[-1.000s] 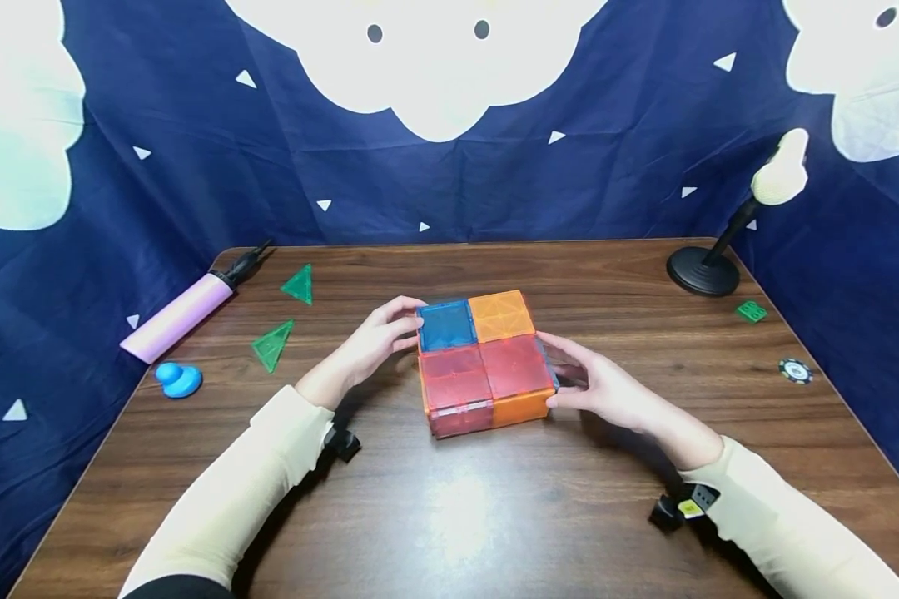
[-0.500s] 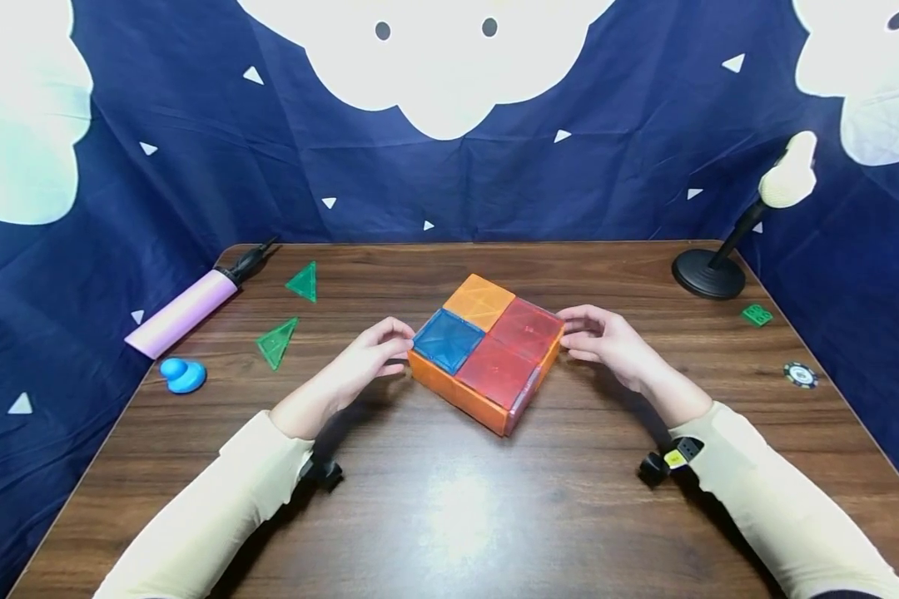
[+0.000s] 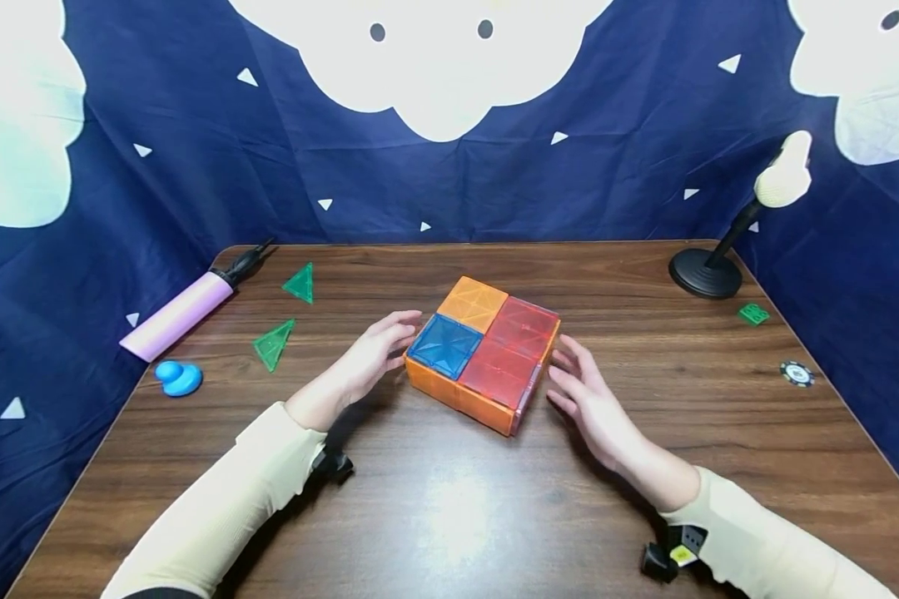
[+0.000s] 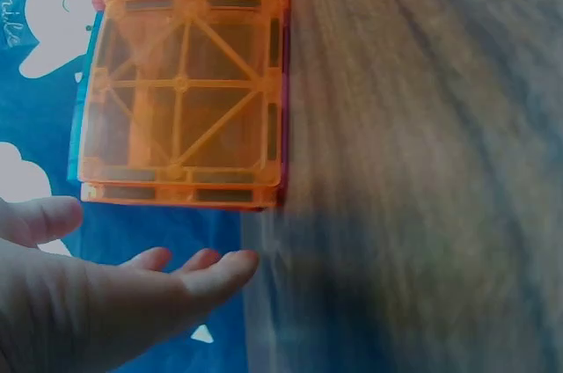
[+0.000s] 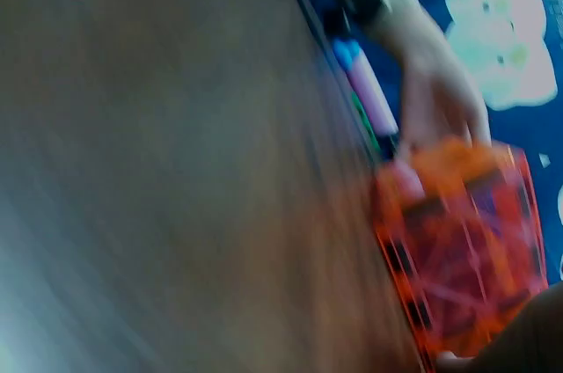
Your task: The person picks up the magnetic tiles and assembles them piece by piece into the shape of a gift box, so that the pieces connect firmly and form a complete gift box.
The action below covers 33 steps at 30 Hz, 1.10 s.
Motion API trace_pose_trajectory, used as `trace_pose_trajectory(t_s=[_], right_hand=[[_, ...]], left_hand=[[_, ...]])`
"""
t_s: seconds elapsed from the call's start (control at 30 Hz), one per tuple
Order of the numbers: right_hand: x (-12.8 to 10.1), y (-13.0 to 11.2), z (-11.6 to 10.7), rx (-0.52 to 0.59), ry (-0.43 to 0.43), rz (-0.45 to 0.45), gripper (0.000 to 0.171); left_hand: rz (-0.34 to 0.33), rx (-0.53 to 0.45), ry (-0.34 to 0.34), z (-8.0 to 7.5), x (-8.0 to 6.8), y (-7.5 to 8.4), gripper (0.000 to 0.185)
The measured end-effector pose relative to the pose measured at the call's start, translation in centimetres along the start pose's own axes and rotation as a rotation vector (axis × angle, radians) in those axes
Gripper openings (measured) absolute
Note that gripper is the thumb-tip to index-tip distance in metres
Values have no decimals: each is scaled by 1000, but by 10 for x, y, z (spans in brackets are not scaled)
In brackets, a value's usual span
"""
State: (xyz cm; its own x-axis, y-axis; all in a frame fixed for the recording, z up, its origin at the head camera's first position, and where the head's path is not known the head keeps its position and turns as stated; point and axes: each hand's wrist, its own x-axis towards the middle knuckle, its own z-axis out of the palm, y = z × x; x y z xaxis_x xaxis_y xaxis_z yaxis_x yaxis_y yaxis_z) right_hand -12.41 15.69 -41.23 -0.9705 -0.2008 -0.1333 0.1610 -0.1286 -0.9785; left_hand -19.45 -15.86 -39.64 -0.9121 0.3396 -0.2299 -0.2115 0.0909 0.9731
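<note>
- One table (image 3: 434, 516) carries everything; take the tile box (image 3: 483, 353) at its middle as your landmark. It sits flat, turned corner-on to you, with orange, blue and two red panels on top.
- Half a second ago the box lay at almost this same angle; a second ago it sat square to you. So the turn looks finished, by my reading.
- Your right hand (image 3: 588, 399) gripped the box's far right corner half a second ago. Now it has let go and dropped back to the near right side, fingers straight and spread, holding nothing, just beside the wall; I cannot tell if a fingertip touches.
- Your left hand (image 3: 370, 358) has stayed at the box's left side by the blue panel, fingers loosely extended, gripping nothing. The left wrist view shows a gap between fingers (image 4: 207, 272) and the orange wall.
- Left of the box lie a pink pump (image 3: 183, 312), two green triangles (image 3: 273, 343) and a blue duck (image 3: 177, 378).
- Right of it stand a lamp (image 3: 719, 266), a green brick (image 3: 752, 314) and a chip (image 3: 797, 373).
</note>
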Motion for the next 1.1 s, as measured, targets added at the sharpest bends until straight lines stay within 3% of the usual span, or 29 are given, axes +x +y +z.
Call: trace_pose_trajectory(t_s=[0.23,0.63,0.77,0.83,0.93,1.0,1.1], right_hand=[[4,6,4,-4,-84,-19,71],[40,-7,-40,-43,-176,-2,64],[43,-9,-49,-71,-190,5,65],[44,-9,-50,-82,-194,9,65],[45,-8,-49,-85,-199,13,65],[46,-8,-48,-88,-204,13,65],[47,-7,-46,-92,-209,9,64]], left_hand=[[-28,-48,-72,8,-3,-7,58],[-11,-76,-18,38,-21,-13,56],[44,-39,-14,32,-19,-11,56],[110,126,43,16,-19,-8,55],[177,519,209,-25,-23,0,52],[175,799,323,-56,-29,5,50],[98,1064,400,-97,-40,5,51]])
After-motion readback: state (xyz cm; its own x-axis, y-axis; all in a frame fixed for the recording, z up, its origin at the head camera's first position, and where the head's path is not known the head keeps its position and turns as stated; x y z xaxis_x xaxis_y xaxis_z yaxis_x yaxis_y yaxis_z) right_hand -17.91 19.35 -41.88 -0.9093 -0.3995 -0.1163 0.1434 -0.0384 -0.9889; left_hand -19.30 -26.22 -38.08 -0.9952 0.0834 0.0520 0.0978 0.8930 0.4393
